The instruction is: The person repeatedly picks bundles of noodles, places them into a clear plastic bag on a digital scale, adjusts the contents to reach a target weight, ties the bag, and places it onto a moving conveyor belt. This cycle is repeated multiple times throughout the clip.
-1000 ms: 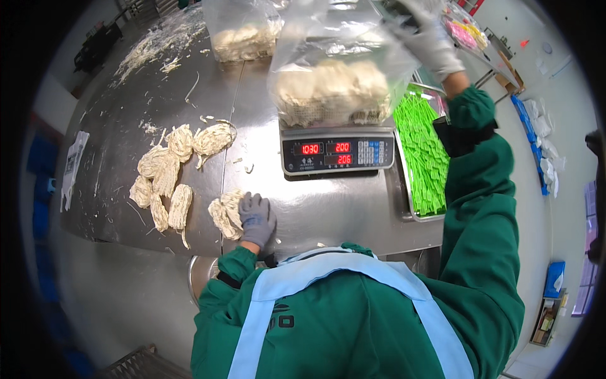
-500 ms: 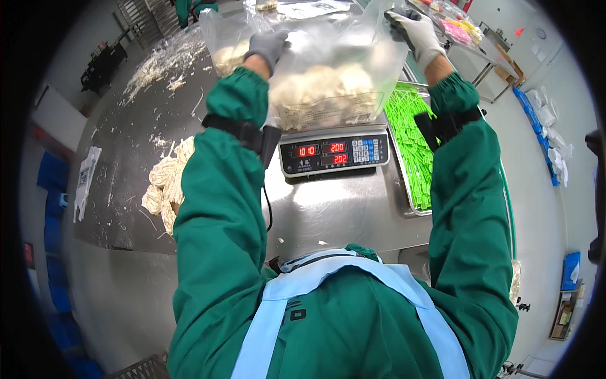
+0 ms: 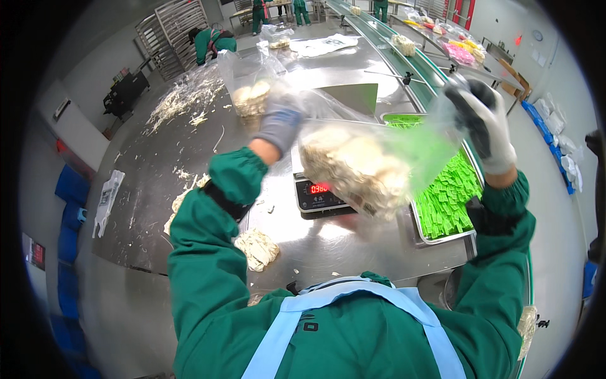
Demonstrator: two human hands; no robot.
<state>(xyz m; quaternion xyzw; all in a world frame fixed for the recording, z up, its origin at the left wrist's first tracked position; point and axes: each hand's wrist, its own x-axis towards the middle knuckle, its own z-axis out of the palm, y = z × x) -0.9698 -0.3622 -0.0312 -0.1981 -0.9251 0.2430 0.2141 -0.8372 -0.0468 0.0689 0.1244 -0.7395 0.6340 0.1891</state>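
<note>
A clear plastic bag [image 3: 356, 167] of pale, noodle-like strands hangs tilted over the front of the digital scale [image 3: 315, 196], partly covering its red display. My right hand [image 3: 486, 123], in a white and dark glove, is closed on the gathered film at the bag's right end. At its left end is my left hand [image 3: 281, 123] in a grey glove; its fingers are smeared by motion, so its grip on the film cannot be made out. A second bag [image 3: 251, 98] of pale strands stands just behind that hand. Below my left forearm lies a loose noodle clump [image 3: 257, 249].
A metal tray [image 3: 435, 240] of green strips [image 3: 448, 196] sits right of the scale. Noodle scraps [image 3: 183, 104] litter the steel table [image 3: 151, 208]. Beyond the tray runs a conveyor [image 3: 379, 38] bearing a bag. Far off, a person in green [image 3: 211, 43] bends beside racks.
The filled bag has come off the scale toward me and tipped over, its held end swinging right. My right hand has moved right and nearer. The scale's reading has changed, and the view has shifted.
</note>
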